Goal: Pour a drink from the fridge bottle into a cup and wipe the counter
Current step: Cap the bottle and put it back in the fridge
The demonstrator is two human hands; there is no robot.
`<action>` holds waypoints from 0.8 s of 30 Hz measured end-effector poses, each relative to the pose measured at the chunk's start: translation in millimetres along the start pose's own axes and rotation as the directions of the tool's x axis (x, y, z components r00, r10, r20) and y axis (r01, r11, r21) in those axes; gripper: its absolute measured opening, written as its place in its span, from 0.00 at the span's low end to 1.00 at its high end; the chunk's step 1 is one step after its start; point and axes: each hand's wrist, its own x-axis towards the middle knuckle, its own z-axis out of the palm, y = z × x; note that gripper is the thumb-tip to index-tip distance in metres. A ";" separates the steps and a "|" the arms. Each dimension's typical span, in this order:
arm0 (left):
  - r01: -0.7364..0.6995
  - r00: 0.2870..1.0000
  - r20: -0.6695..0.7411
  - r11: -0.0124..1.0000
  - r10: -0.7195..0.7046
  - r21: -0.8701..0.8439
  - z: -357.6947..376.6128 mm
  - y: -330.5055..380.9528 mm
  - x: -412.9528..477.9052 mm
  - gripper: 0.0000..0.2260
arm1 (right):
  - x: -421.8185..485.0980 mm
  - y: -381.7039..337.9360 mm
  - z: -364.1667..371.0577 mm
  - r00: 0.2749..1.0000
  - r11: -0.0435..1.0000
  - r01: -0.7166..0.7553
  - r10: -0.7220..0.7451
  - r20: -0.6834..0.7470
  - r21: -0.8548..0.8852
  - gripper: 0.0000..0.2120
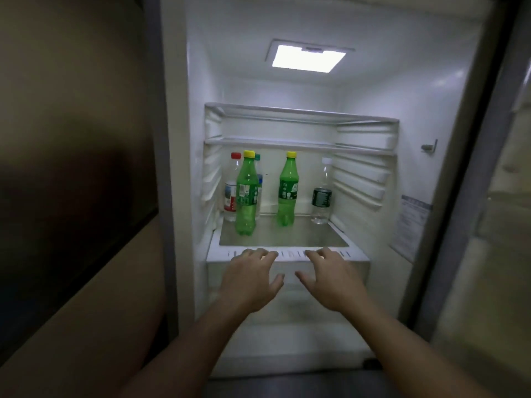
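Note:
The fridge stands open in front of me, lit from its ceiling. On its glass shelf (287,239) stand two green soda bottles with yellow caps, one at the left front (246,196) and one in the middle (288,191). Behind the left one are a clear bottle with a red cap (231,191) and another with a teal cap, mostly hidden. A clear bottle with a dark label (321,193) stands at the right. My left hand (253,278) and my right hand (330,278) are both open, fingers spread, at the shelf's front edge, holding nothing.
Two upper shelves (301,114) are bare. A white drawer front (287,268) sits below the bottle shelf. The fridge door (488,225) is swung open at the right. A dark wall panel (71,168) is at the left.

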 end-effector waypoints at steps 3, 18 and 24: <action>-0.031 0.999 -0.015 1.000 0.031 -0.005 -7.8 12.8 -29.3 0.25 | -33.6 -8.6 -10.1 0.999 1.000 0.028 -0.028 -0.022 -0.004 0.28; -0.152 0.986 -0.072 0.988 0.149 -0.038 -58.3 105.5 -131.9 0.31 | -195.6 -10.6 -82.9 0.986 0.994 0.071 -0.083 -0.141 -0.085 0.25; -0.273 0.959 -0.111 0.958 0.262 -0.092 -70.3 179.0 -190.9 0.23 | -292.5 25.1 -108.2 0.982 0.995 -0.020 0.001 -0.190 -0.097 0.29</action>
